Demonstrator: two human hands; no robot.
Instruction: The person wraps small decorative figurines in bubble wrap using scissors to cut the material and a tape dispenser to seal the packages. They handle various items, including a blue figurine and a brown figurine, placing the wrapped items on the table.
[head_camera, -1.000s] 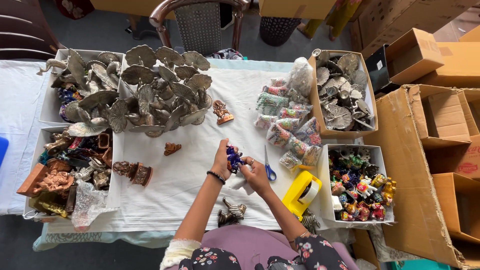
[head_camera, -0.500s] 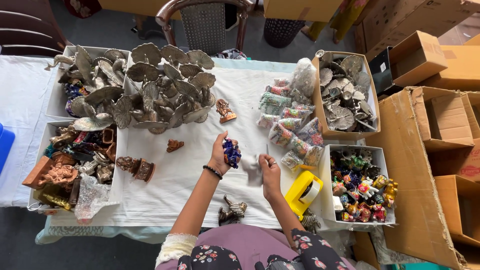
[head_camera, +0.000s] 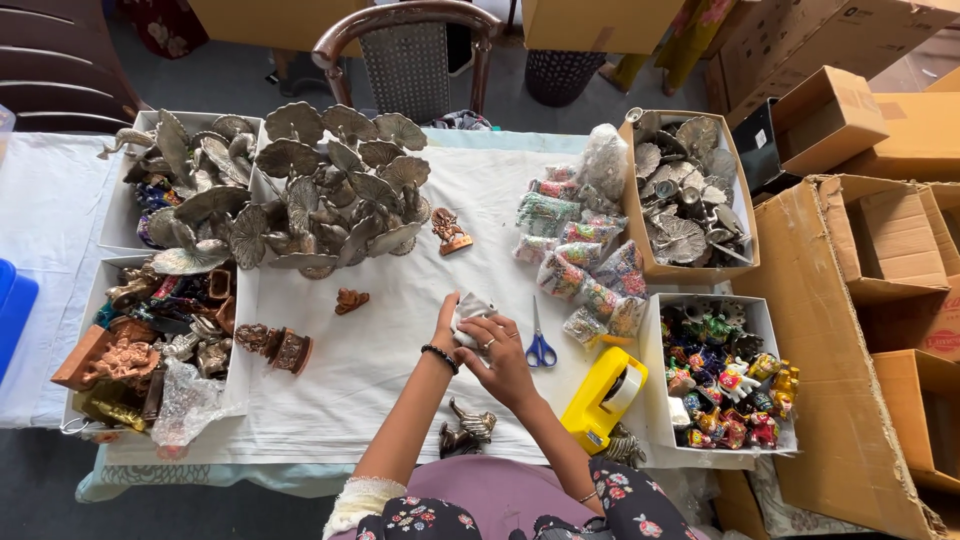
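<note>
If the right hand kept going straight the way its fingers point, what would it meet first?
Right hand points up-left over the white wrapped piece that both hands hold. Beyond that, probably the small brown figurine on the cloth, though depth is unclear.

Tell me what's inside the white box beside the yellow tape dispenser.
The white box holds small painted figurines in red, green and yellow, heaped together. Whatever lies beneath the top layer is covered.

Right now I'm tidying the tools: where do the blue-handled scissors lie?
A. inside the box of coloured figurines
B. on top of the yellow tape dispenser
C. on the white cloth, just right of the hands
C: the scissors lie flat on the white cloth, beside the right hand.
</note>
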